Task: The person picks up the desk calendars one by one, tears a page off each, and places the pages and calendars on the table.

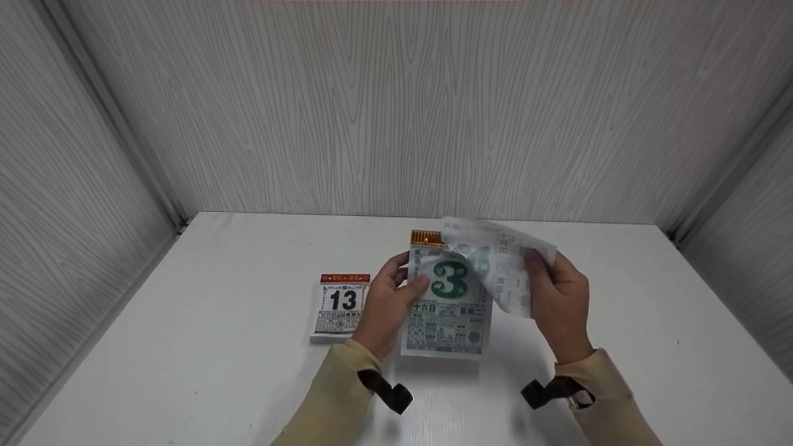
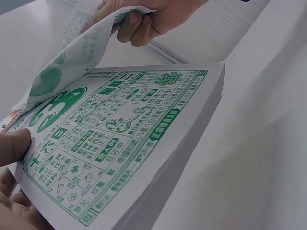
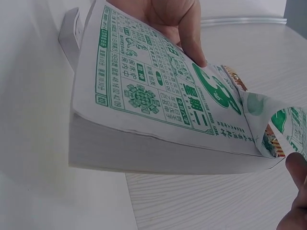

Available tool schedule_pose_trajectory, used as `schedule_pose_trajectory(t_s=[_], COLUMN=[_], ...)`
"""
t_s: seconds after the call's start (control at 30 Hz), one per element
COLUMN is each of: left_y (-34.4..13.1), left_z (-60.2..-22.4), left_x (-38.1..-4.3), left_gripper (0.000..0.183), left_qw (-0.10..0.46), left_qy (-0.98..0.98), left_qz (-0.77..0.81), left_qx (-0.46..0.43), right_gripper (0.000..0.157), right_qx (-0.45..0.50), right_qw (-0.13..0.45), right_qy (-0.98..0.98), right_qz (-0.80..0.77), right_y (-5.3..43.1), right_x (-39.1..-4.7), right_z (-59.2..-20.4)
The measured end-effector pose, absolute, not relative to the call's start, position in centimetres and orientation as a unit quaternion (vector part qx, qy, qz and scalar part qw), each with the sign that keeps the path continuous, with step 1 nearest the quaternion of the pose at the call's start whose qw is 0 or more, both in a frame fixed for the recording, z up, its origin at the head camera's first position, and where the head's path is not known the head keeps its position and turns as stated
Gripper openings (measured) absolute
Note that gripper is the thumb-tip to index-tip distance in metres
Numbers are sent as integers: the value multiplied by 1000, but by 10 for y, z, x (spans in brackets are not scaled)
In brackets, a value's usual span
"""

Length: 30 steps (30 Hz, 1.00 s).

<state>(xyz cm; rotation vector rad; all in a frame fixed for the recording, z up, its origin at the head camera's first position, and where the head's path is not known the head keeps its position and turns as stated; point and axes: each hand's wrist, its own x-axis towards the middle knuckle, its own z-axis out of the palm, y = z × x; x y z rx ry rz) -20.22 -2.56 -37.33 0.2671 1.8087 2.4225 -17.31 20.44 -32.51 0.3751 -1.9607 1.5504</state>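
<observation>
My left hand (image 1: 391, 300) grips a thick tear-off calendar (image 1: 445, 331) by its left edge, thumb on the front page beside a big green 3. The block is held up over the table, its top band gold and orange. Between thumb and fingers, my right hand (image 1: 560, 303) pinches a thin calendar page (image 1: 505, 263), pulled up and to the right, its green print showing through from behind. In the right wrist view the page (image 3: 259, 108) is still joined near the band at the upper right corner, with a torn edge beside it.
A second, smaller tear-off calendar (image 1: 342, 303) with a red band and a black 13 lies on the white table (image 1: 248, 297), left of my left hand and partly covered by it. Pale wood-grain panels (image 1: 396, 111) enclose the table at the back and both sides.
</observation>
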Motion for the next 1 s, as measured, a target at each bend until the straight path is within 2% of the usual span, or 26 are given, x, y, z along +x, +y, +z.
schedule_pose_trajectory(t_s=[0.37, 0.6, 0.73, 0.9, 1.0], left_y=[-24, -24, -24, -24, -24], left_z=[-375, -375, -375, -374, -375], left_x=[-202, -202, -202, -202, -202], left_gripper=[48, 47, 47, 45, 45], left_qw=[62, 55, 51, 42, 35], left_qy=[607, 605, 604, 604, 605], left_qz=[787, 788, 790, 791, 791], left_qx=[87, 95, 92, 83, 78], right_gripper=[22, 22, 24, 42, 42], right_qx=[126, 136, 146, 135, 144], right_qw=[307, 299, 242, 112, 51], right_qy=[-738, -749, -753, -762, -760], right_qz=[587, 576, 594, 624, 632], right_y=[213, 211, 215, 221, 220], right_x=[-185, -179, -181, -187, -185], right_z=[-338, -329, -332, -338, -337])
